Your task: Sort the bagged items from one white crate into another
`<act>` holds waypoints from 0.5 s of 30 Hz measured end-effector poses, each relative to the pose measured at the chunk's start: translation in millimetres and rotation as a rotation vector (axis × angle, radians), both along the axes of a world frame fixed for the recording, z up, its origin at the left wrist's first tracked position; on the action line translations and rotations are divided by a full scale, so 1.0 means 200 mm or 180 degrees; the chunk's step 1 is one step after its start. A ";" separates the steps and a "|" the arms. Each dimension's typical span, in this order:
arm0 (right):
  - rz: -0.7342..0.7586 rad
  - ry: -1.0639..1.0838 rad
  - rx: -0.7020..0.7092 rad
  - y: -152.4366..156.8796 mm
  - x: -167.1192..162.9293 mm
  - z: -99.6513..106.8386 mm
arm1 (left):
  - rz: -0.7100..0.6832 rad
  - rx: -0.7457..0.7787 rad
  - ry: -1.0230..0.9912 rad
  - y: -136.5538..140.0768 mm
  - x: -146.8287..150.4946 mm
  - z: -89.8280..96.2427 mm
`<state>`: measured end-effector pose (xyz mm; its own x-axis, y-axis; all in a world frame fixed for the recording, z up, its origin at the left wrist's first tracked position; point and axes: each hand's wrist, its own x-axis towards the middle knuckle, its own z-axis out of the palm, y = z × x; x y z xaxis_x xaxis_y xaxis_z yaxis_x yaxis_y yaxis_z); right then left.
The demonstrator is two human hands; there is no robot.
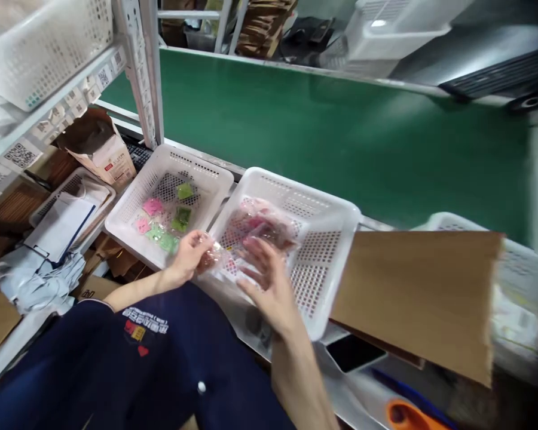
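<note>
Packet (210,258) near white basket rim (296,188)

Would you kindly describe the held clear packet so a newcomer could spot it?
Beside the long green surface stand a left basket and a right basket, both white. Near their adjoining corners, the left hand holds the clear packet. The pink pieces and green pieces lie in the left basket, while this packet is hand-held.

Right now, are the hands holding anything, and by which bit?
The left hand pinches a clear plastic packet by its edge nearest that hand. The right hand is open and appears to hold nothing.
</note>
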<state>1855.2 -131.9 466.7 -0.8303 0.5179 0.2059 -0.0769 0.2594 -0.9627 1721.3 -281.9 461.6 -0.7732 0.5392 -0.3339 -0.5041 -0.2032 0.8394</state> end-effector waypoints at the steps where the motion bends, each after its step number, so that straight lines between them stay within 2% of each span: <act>1: 0.0263 -0.0021 -0.0256 -0.08 -0.04 -0.02 | 0.0095 0.0063 0.0249 0.03 0.01 0.01; 2: 0.0290 -0.0025 -0.0373 -0.14 -0.07 -0.03 | 0.0140 0.0163 0.0497 0.06 0.01 0.03; 3: 0.0084 0.0009 -0.0395 -0.18 -0.10 -0.03 | 0.0131 0.0278 0.0739 0.07 -0.01 0.06; 5: -0.0674 0.0178 -0.0321 -0.17 -0.11 0.01 | -0.0075 0.0383 0.1210 0.09 -0.13 0.14; 6: -0.1020 0.0246 -0.0276 -0.12 -0.10 0.04 | -0.0287 0.0283 0.1452 0.08 -0.23 0.18; 8: -0.1511 0.0284 -0.0156 0.01 -0.05 0.08 | -0.0837 -0.0283 0.1925 0.07 -0.46 0.27; 10: -0.1660 0.0101 0.0023 0.15 0.01 0.09 | -0.1169 -0.1015 0.2223 0.05 -0.69 0.31; 12: -0.1629 -0.0122 0.0083 0.23 0.06 0.06 | -0.1337 -0.1617 0.2214 0.04 -0.87 0.30; 15: -0.1432 -0.0229 -0.0141 0.24 0.12 -0.03 | -0.1313 -0.2071 0.2049 0.04 -0.99 0.21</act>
